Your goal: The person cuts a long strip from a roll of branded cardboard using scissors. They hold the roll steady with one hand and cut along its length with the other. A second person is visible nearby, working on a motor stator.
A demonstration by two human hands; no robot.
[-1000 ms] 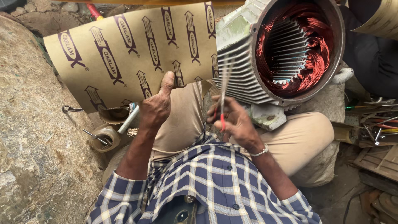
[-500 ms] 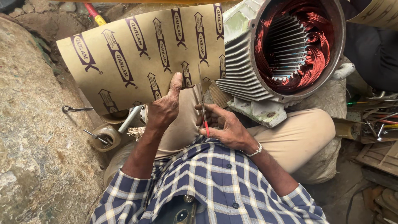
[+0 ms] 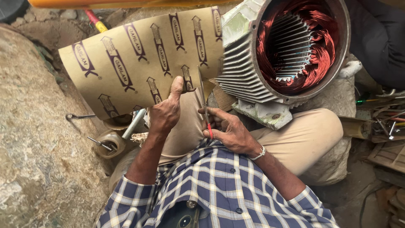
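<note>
The left hand [image 3: 165, 113] pinches the near edge of a tan printed sheet [image 3: 139, 59], thumb pressed flat on its face and fingers curled behind. The sheet is held up, tilted, spreading far and left from the hand, over the person's lap. The right hand [image 3: 230, 131] is closed around red-handled scissors [image 3: 204, 103]; their blades point up and far, meeting the sheet's near edge just right of the left thumb. How far the blades are parted cannot be told.

Right of the sheet, a motor housing [image 3: 270, 59] rests tilted on the right thigh, its ribbed grey shell touching the sheet's right edge. It is the one container-like thing here: its round opening faces the camera and holds copper windings [image 3: 320, 46] ringing a slotted metal core.

Near left, beside the knee, lie a tape roll [image 3: 110, 141], a metal tube [image 3: 134, 123] and a thin tool [image 3: 78, 116] against a rock [image 3: 33, 139]. At far right, tools [image 3: 386, 122] lie in a heap.
</note>
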